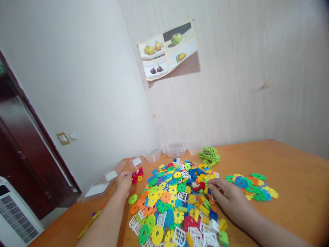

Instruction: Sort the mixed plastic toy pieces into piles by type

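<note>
A large heap of colourful plastic interlocking discs and bricks (177, 199) lies on the wooden table (295, 171). My left hand (123, 181) rests at the heap's far left edge, its fingers touching a small cluster of red pieces (137, 175). My right hand (227, 197) lies palm down on the right side of the heap, fingers spread over the pieces, holding nothing I can make out. A pile of light green discs (209, 155) sits behind the heap. To the right of my right hand lies a smaller mixed pile of discs (250, 185).
Several clear plastic containers and lids (174, 149) line the table's far edge by the wall, with a flat clear lid (99, 187) at the left. A fruit poster (168, 49) hangs on the wall. A dark door (23, 151) and a white appliance (15, 216) stand at left.
</note>
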Action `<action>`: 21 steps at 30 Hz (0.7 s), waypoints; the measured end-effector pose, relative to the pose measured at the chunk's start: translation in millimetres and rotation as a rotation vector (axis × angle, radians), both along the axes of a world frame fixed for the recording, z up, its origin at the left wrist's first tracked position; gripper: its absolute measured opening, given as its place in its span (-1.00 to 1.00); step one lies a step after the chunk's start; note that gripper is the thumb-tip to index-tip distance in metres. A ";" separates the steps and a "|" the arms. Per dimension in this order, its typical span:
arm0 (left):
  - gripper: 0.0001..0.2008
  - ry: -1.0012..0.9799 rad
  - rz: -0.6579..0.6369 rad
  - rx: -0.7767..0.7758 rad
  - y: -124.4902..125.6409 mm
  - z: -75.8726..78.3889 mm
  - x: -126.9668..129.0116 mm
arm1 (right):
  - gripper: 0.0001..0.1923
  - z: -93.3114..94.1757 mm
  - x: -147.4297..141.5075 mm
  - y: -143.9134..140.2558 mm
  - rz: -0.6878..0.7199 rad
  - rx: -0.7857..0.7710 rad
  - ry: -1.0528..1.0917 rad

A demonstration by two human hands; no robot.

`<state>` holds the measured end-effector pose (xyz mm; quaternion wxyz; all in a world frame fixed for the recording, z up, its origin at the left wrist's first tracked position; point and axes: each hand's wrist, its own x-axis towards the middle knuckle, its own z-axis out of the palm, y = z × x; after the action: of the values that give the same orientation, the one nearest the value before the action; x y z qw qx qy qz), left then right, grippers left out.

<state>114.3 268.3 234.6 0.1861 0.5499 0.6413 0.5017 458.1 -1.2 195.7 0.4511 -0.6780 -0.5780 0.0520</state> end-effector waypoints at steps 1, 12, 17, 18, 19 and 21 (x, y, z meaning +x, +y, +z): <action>-0.90 0.029 -0.011 -0.006 -2.1 -0.1 0.1 | -0.67 -0.1 0.1 -0.1 0.004 -0.001 0.001; -0.81 0.276 -0.262 0.040 -27.7 14.2 35.6 | -0.65 -3.4 2.9 3.3 -0.020 0.017 0.050; -0.79 0.347 -0.634 0.106 -75.1 25.6 103.1 | -0.64 -11.6 7.5 7.5 -0.076 0.056 0.124; -0.79 0.367 -0.726 0.108 -88.4 27.6 116.3 | -0.63 -12.2 7.9 7.8 -0.080 0.057 0.130; -0.78 0.436 -0.881 0.125 -101.9 29.3 128.7 | -0.63 -12.2 7.8 7.9 -0.078 0.053 0.130; -0.80 0.592 -1.055 0.243 -127.5 31.2 150.4 | -0.65 -10.3 7.1 7.4 -0.066 0.042 0.127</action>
<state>264.7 140.8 265.8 0.1594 0.9263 0.2454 0.2375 465.2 6.2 185.4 0.5025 -0.6824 -0.5265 0.0680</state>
